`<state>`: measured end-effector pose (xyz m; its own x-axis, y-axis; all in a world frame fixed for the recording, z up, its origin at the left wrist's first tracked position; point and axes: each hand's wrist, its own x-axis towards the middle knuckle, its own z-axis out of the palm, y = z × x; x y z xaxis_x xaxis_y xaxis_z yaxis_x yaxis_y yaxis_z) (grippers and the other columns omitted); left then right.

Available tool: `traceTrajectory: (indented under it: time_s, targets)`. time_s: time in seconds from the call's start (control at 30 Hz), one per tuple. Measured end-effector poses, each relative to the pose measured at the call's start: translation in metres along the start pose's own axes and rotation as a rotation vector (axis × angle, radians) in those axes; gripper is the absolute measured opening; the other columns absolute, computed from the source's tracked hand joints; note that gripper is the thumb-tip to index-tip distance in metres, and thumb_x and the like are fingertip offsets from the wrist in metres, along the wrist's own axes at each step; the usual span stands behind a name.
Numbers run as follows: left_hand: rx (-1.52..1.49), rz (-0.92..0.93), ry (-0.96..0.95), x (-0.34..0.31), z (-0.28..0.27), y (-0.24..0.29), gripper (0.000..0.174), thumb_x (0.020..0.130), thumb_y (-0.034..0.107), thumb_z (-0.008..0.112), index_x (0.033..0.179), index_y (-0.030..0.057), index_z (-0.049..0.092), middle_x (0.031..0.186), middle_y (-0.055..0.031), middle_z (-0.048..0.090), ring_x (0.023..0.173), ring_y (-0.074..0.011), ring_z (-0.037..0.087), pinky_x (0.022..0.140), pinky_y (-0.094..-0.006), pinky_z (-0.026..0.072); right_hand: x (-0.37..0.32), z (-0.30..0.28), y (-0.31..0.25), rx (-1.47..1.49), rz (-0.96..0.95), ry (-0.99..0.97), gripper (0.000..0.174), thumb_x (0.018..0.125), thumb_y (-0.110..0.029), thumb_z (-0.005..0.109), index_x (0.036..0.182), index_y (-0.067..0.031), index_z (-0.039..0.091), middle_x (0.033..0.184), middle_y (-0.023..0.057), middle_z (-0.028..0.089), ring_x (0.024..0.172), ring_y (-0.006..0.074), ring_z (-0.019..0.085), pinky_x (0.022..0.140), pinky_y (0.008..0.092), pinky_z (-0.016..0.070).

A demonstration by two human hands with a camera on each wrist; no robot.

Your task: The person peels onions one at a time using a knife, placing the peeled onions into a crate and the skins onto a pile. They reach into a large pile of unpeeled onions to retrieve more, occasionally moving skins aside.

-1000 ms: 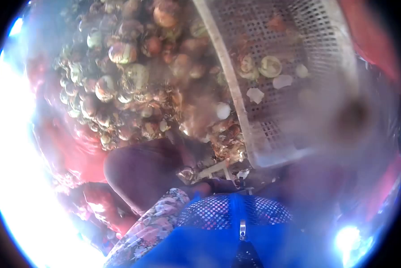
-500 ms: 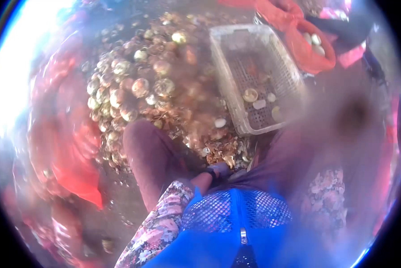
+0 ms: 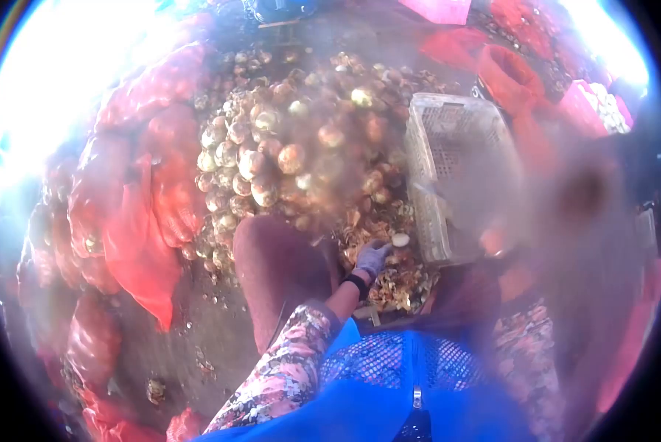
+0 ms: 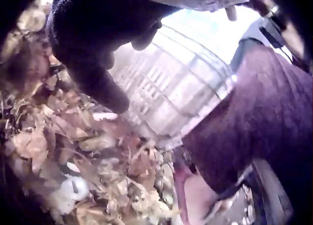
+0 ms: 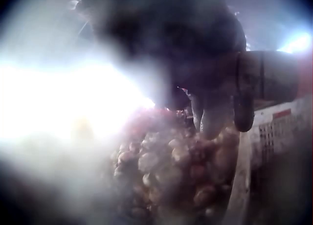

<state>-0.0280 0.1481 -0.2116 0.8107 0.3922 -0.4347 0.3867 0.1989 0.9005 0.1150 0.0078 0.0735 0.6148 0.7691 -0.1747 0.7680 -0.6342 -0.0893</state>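
Observation:
My left hand (image 3: 372, 258), in a grey-looking glove, reaches down over dry onion skins (image 3: 404, 283) between the knees. Its fingertips lie close to a pale peeled onion (image 3: 400, 240). In the left wrist view the same hand (image 4: 102, 44) looks dark, its fingers loosely bent and its thumb side pointing down above the skins. A heap of unpeeled onions (image 3: 264, 158) spreads ahead. My right hand (image 5: 195, 63) appears as a dark blurred shape, fingers pointing down, before the heap and beside the crate's rim; I cannot tell what it holds. Haze hides it in the head view.
A white slatted plastic crate (image 3: 422, 199) stands just right of the heap. Red mesh sacks (image 3: 139, 228) line the left. An open red sack (image 3: 511, 74) and a pink container (image 3: 596, 110) with pale pieces sit at the far right.
The head view has swung back and widened, bringing more sacks into sight. My left hand has moved forward from near the lap to beside the pale onion, which stays where it lay.

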Motion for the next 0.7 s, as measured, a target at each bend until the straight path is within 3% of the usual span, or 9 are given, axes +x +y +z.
traceTrajectory:
  time_s: [0.07, 0.1, 0.13, 0.23, 0.27, 0.4, 0.5, 0.57, 0.7]
  targets:
    - [-0.042, -0.009, 0.128, 0.034, -0.013, -0.001, 0.032, 0.086, 0.022, 0.073, 0.111, 0.0025, 0.069, 0.087, -0.0052, 0.069, 0.07, -0.0137, 0.063, 0.052, -0.0296, 0.0508, 0.028, 0.021, 0.003, -0.026, 0.051, -0.124, 0.055, 0.092, -0.031, 0.056, 0.143, -0.0139, 0.046, 0.112, 0.0241, 0.066, 0.107, 0.0345, 0.065, 0.09, 0.0472, 0.0509]
    - [-0.048, -0.02, 0.203, 0.054, -0.02, -0.005, 0.032, 0.086, 0.021, 0.073, 0.112, 0.0029, 0.068, 0.084, -0.0052, 0.069, 0.066, -0.0127, 0.062, 0.048, -0.0289, 0.0493, 0.032, 0.025, 0.013, 0.075, 0.043, -0.08, 0.048, 0.091, -0.029, 0.056, 0.137, -0.0162, 0.052, 0.102, 0.024, 0.066, 0.098, 0.0367, 0.065, 0.085, 0.0478, 0.0508]
    - [-0.524, -0.034, 0.223, 0.044, -0.023, 0.041, 0.035, 0.084, 0.016, 0.072, 0.117, 0.004, 0.065, 0.08, -0.0042, 0.067, 0.059, -0.0104, 0.057, 0.047, -0.0275, 0.0477, 0.025, 0.005, 0.009, 0.169, 0.043, -0.033, 0.041, 0.091, -0.027, 0.055, 0.131, -0.0186, 0.057, 0.093, 0.0239, 0.066, 0.088, 0.0389, 0.065, 0.079, 0.0485, 0.0507]
    - [-0.166, 0.203, 0.485, 0.105, -0.045, 0.094, 0.041, 0.085, 0.024, 0.073, 0.116, -0.0001, 0.062, 0.098, -0.0115, 0.069, 0.081, -0.0203, 0.065, 0.071, -0.0329, 0.0531, 0.035, 0.008, 0.037, 0.318, 0.039, 0.058, 0.038, 0.09, -0.023, 0.056, 0.127, -0.0222, 0.061, 0.08, 0.0225, 0.065, 0.078, 0.0405, 0.065, 0.071, 0.0493, 0.0504]
    - [-0.169, 0.266, 0.487, 0.103, -0.052, 0.143, 0.041, 0.086, 0.017, 0.073, 0.121, 0.0009, 0.058, 0.102, -0.0111, 0.067, 0.085, -0.0193, 0.065, 0.071, -0.0287, 0.0543, 0.038, 0.012, 0.048, 0.337, 0.034, 0.083, 0.039, 0.089, -0.022, 0.056, 0.128, -0.0229, 0.06, 0.079, 0.0218, 0.065, 0.077, 0.0403, 0.065, 0.07, 0.0494, 0.0504]
    - [0.486, 0.361, 0.555, 0.166, -0.091, 0.215, 0.07, 0.081, 0.034, 0.076, 0.139, 0.0096, 0.045, 0.133, -0.0218, 0.053, 0.119, -0.0322, 0.056, 0.094, -0.0403, 0.0501, 0.044, 0.007, 0.061, 0.387, 0.142, 0.009, 0.036, 0.087, -0.019, 0.056, 0.122, -0.0186, 0.064, 0.079, 0.021, 0.065, 0.076, 0.0393, 0.065, 0.068, 0.0483, 0.0505]
    - [0.89, 0.289, 0.609, 0.205, -0.104, 0.222, 0.077, 0.079, 0.045, 0.071, 0.143, 0.0137, 0.04, 0.131, -0.0237, 0.052, 0.122, -0.0407, 0.052, 0.099, -0.0479, 0.0455, 0.042, -0.002, 0.063, 0.429, 0.169, 0.003, 0.033, 0.085, -0.017, 0.057, 0.117, -0.0144, 0.066, 0.081, 0.0208, 0.065, 0.076, 0.0386, 0.066, 0.068, 0.0473, 0.051]
    - [1.002, 0.208, 0.627, 0.237, -0.111, 0.215, 0.074, 0.081, 0.043, 0.067, 0.142, 0.0126, 0.038, 0.128, -0.0222, 0.053, 0.121, -0.0396, 0.053, 0.1, -0.0474, 0.0447, 0.039, -0.005, 0.059, 0.525, 0.112, 0.134, 0.031, 0.085, -0.016, 0.057, 0.114, -0.012, 0.067, 0.081, 0.0206, 0.066, 0.076, 0.0383, 0.066, 0.068, 0.0471, 0.0514]
    - [1.162, 0.059, 0.664, 0.272, -0.11, 0.206, 0.073, 0.079, 0.04, 0.067, 0.139, 0.0102, 0.039, 0.125, -0.0199, 0.055, 0.122, -0.038, 0.052, 0.101, -0.0466, 0.0435, 0.042, -0.007, 0.058, 0.48, 0.14, 0.019, 0.033, 0.084, -0.015, 0.057, 0.116, -0.0124, 0.066, 0.082, 0.0207, 0.066, 0.076, 0.0396, 0.066, 0.068, 0.0469, 0.0522]
